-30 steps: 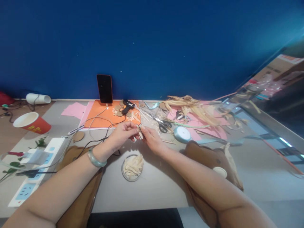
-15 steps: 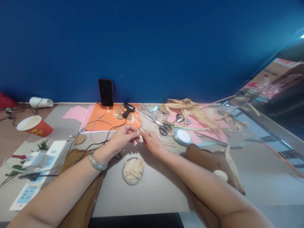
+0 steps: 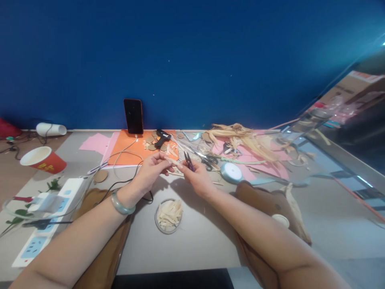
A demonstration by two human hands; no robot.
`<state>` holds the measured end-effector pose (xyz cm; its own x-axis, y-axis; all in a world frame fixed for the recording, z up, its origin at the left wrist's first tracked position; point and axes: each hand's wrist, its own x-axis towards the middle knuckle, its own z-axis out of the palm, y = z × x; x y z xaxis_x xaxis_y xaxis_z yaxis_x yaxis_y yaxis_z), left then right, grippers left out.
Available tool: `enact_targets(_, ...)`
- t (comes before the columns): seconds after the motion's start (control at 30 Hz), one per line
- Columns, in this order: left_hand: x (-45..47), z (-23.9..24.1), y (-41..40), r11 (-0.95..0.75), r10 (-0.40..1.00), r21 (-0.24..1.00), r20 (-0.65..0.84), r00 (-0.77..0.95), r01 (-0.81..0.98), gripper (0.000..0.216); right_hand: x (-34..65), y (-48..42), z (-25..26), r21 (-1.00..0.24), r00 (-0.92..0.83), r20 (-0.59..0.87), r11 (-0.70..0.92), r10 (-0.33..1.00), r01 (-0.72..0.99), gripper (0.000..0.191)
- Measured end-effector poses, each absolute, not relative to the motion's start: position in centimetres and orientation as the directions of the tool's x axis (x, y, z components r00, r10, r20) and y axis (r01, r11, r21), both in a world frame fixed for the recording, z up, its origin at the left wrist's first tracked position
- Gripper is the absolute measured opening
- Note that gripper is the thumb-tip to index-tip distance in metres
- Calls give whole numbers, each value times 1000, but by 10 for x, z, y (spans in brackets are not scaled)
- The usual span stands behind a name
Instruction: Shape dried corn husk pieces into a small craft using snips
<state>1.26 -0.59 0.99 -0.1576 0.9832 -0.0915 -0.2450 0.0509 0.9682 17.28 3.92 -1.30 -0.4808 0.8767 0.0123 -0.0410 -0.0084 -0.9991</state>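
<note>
My left hand [image 3: 155, 167], with a jade-coloured bangle on its wrist, pinches a pale strip of dried husk [image 3: 173, 161] between thumb and fingers. The strip stretches across towards my right thumb. Closed around small dark snips [image 3: 189, 161], my right hand [image 3: 197, 176] has their two pointed tips sticking up, slightly apart, above its fingers. Whether the right fingertips also grip the strip's end, I cannot tell. Below both hands, a small round dish [image 3: 156, 220] holds a heap of cut pale husk pieces [image 3: 170, 213].
Behind my hands lie a black glue gun [image 3: 163, 138] on orange paper [image 3: 120, 150], larger scissors [image 3: 209, 161], a ribbon spool [image 3: 231, 172] and dried husks [image 3: 240, 134]. A phone [image 3: 133, 116] leans on the wall. At left are a power strip [image 3: 54, 228], cables and a paper cup [image 3: 45, 160].
My hands have moved a little apart. The snips now point upward out of my right hand instead of towards my left fingers, and the pale strip shows between the hands.
</note>
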Motion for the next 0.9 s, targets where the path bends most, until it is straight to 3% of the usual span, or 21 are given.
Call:
enact_targets(0.17,12,8,-6,28,987,973,-64,-149,-231,23,173,39,-13,-995,-490,28,-20,871,-93,33)
enact_targets(0.4,12,6,-7,25,994,989,-40,-98,-145,19,174,37,-11,-999,-508,20,1,861,-37,35)
enact_targets(0.63,9,10,-7,69,988,974,-96,-118,-215,17,173,37,-10,-998,-567,-57,-49,822,30,54)
enact_targets(0.9,11,12,-7,104,987,962,-131,-96,-253,18,171,37,-11,-994,-585,-99,-55,805,92,55)
